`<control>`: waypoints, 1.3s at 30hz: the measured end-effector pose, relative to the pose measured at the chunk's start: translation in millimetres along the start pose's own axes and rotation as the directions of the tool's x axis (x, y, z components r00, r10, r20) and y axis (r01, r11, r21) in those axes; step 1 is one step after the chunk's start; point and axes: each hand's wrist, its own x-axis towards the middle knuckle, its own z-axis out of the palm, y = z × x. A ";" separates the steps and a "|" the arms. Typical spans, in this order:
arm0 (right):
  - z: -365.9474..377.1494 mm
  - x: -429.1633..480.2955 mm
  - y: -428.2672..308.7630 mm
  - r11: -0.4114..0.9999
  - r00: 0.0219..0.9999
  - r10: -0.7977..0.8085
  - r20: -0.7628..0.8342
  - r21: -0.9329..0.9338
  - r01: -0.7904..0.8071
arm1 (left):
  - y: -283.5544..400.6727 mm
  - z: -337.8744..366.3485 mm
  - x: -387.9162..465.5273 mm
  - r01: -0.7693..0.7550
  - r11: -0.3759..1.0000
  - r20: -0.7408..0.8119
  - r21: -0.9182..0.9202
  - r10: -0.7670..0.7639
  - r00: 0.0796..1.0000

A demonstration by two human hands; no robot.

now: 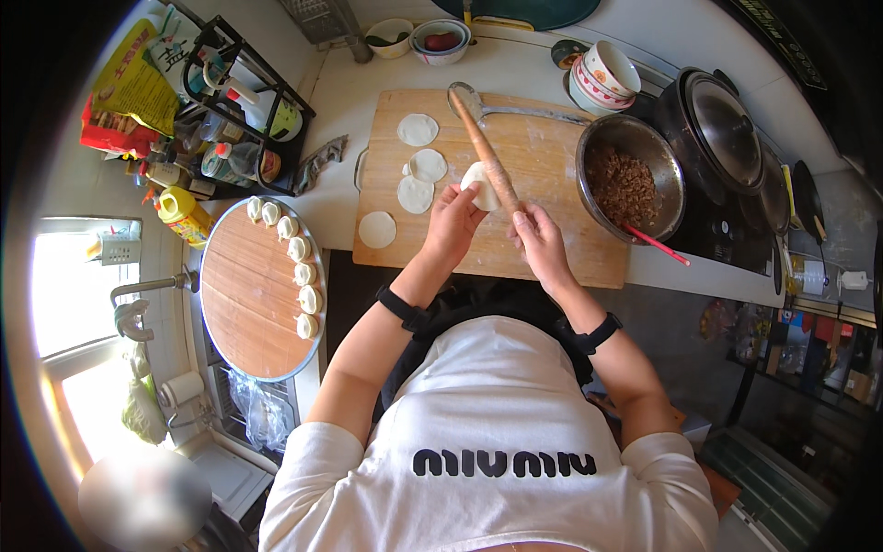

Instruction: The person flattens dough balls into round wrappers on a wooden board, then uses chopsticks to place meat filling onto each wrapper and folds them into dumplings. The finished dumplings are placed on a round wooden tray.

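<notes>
Between the thumb and fingers of my left hand (455, 217) is the edge of a round dough wrapper (480, 181). My right hand (539, 241) grips the near end of a tapered wooden rolling pin (488, 155), which slants across the wrapper's right side. Both are over a wooden board (483, 252). Several flat dough rounds lie on the board's left part, among them one at the top (417, 130) and one lower down (377, 230). At the board's far edge a metal ladle (531, 112) holds what looks like flour. Whether the pin presses on the wrapper I cannot tell.
Right of the board stands a metal bowl (679, 186) of minced filling with a red-handled utensil (655, 243). A lidded pot (724, 131) is beyond it. At left, a round wooden board (241, 297) bears several folded dumplings (299, 249). A black rack (276, 103) holds bottles.
</notes>
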 end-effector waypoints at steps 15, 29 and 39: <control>-63.1 27.6 76.2 0.757 0.924 -0.182 -0.337 -0.647 -0.087 | 21.6 -3.9 -8.3 0.045 0.996 0.091 -0.076 -0.038 0.995; -126.5 -43.3 65.5 0.907 0.744 -0.218 -0.632 -0.413 -0.086 | 14.1 -4.2 -4.2 0.165 0.982 0.064 0.089 -0.171 0.983; -180.3 -28.1 -33.9 0.649 0.842 -0.467 -0.271 -0.751 0.118 | 27.5 30.6 -16.4 0.032 0.993 0.019 -0.109 -0.030 0.999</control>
